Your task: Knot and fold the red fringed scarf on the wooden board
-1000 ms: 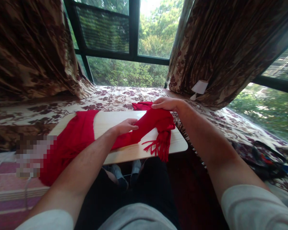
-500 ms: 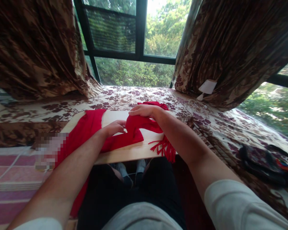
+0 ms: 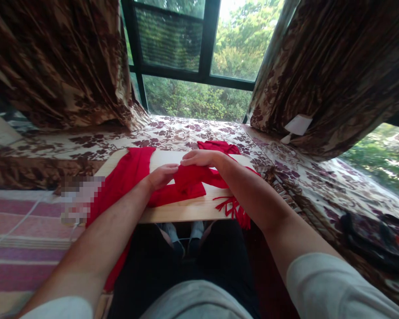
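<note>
A red fringed scarf (image 3: 129, 177) lies across a small light wooden table (image 3: 186, 210) in front of me. My left hand (image 3: 161, 175) presses down on the scarf near its middle, fingers bent on the cloth. My right hand (image 3: 199, 157) grips a fold of the scarf and holds it doubled over toward the left hand. The two hands almost touch. The scarf's fringe (image 3: 234, 208) hangs over the table's front right edge, and its left part drapes off the table toward my lap.
Brown floral curtains (image 3: 335, 66) hang on both sides of a dark-framed window (image 3: 206, 53). A floral cloth (image 3: 186, 130) covers the ledge behind the table. A striped pink mat (image 3: 23, 239) lies left, a dark bag (image 3: 372, 235) right. My socked feet (image 3: 182, 232) show under the table.
My right hand has carried the scarf's right part leftward, folding it over toward my left hand. The fringe slid left along the edge. The view shifted slightly.
</note>
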{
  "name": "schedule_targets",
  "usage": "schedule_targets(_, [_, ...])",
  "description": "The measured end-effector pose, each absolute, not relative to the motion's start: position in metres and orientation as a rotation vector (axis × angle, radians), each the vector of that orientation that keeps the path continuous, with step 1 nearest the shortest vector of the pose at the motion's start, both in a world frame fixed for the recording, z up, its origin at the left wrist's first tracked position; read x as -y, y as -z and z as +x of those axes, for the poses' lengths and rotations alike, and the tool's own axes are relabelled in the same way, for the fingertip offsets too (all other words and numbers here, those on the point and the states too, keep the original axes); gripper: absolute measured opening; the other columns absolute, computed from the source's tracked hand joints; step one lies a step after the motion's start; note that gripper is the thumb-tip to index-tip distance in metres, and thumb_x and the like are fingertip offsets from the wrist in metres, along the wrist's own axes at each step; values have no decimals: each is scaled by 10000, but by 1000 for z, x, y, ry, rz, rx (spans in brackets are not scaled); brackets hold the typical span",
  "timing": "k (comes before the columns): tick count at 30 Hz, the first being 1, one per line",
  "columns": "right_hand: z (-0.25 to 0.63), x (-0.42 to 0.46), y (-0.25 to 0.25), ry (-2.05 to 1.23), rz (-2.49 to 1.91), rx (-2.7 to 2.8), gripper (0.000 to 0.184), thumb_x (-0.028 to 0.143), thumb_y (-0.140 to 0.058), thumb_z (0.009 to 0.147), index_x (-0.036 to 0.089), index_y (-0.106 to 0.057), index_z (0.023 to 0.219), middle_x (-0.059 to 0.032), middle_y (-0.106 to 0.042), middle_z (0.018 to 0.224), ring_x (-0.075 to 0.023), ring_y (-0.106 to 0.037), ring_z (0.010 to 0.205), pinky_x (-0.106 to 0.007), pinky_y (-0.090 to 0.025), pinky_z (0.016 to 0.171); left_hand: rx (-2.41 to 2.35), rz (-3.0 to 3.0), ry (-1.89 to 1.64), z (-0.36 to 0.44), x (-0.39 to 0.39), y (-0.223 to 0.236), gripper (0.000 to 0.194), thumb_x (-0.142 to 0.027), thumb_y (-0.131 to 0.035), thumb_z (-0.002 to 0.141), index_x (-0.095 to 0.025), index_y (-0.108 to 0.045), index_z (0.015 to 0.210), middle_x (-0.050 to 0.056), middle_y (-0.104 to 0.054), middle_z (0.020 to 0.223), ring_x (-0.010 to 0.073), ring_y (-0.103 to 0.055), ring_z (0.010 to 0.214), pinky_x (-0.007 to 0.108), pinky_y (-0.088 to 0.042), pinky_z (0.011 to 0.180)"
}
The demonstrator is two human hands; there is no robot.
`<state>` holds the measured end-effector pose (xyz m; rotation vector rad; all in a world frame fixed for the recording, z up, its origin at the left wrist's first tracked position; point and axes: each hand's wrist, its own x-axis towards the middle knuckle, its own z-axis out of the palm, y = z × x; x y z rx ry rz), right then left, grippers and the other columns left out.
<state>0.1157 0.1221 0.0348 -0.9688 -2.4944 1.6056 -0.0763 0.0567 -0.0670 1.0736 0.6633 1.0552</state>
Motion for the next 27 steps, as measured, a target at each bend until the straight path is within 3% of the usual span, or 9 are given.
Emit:
schedule_targets(6, [150, -130, -47, -1195, -1144, 2913, 434, 460, -861, 661, 167, -747, 960, -1, -738, 861, -127, -645, 731, -190, -459, 615, -791, 1005, -1040, -70, -57, 71, 216, -297, -784, 671, -143, -667, 765, 32, -668, 708, 150, -626, 656, 269, -503, 677])
schedule_targets(10, [185, -141, -46, -1122, -1338, 2942, 466, 450, -909, 560, 187, -777, 921, -1, -746, 828, -146, -650, 692, -220, -469, 624, -966, 1067, -1051, -78, -60, 76, 256, -329, -789, 618, -167, -598, 669, -3, -596, 601, 119, -534, 527, 234, -416, 516])
schedule_targets(15, [216, -158, -29, -1068, -1444, 2804, 405, 539, -802, 704, 187, -787, 902, -25, -759, 872, -158, -655, 716, -234, -478, 640, -1138, 1212, -977, -94, -58, 80, 255, -348, -762, 601, -171, -582, 635, -32, -534, 548, 103, -469, 491, 220, -323, 470])
schedule_targets(18, [218, -161, -6, -912, -1547, 2800, 381, 504, -804, 721, 177, -780, 914, -49, -755, 916, -167, -655, 741, -241, -473, 648, -1213, 1229, -882, -98, -54, 84, 258, -358, -750, 596, -175, -571, 626, -50, -493, 502, 97, -425, 450, 225, -270, 453])
schedule_targets(23, [225, -150, 26, -798, -1543, 2839, 409, 466, -817, 721, 148, -743, 968, -73, -728, 928, -174, -649, 778, -240, -470, 668, -1273, 1299, -943, -94, -49, 92, 301, -402, -768, 587, -160, -600, 644, -35, -567, 555, 105, -479, 510, 230, -334, 514])
schedule_targets(27, [248, -131, 35, -600, -1296, 2742, 438, 393, -798, 750, 168, -700, 1114, -83, -696, 1063, -194, -639, 925, -251, -474, 785, -1282, 1324, -1015, -93, -47, 97, 345, -391, -775, 608, -158, -672, 840, -37, -603, 599, 123, -524, 539, 232, -366, 533])
